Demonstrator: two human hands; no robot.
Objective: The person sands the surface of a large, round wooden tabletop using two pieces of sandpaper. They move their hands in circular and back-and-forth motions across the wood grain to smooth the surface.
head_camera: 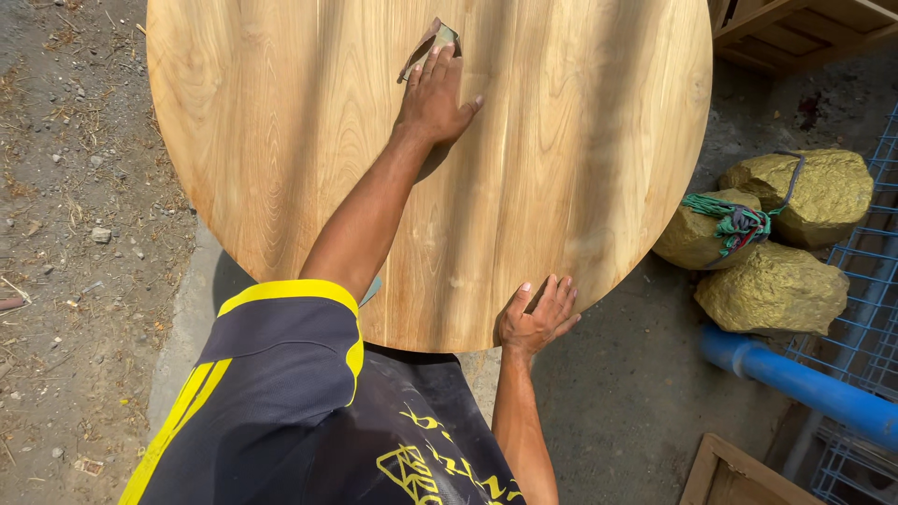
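Left hand [438, 98] presses a folded brown sheet of sandpaper [428, 42] flat on the far middle of the round pale wooden tabletop [580, 140]; right hand [538, 318], empty and spread, steadies its near rim. Strokes probably go best along the grain, with even pressure
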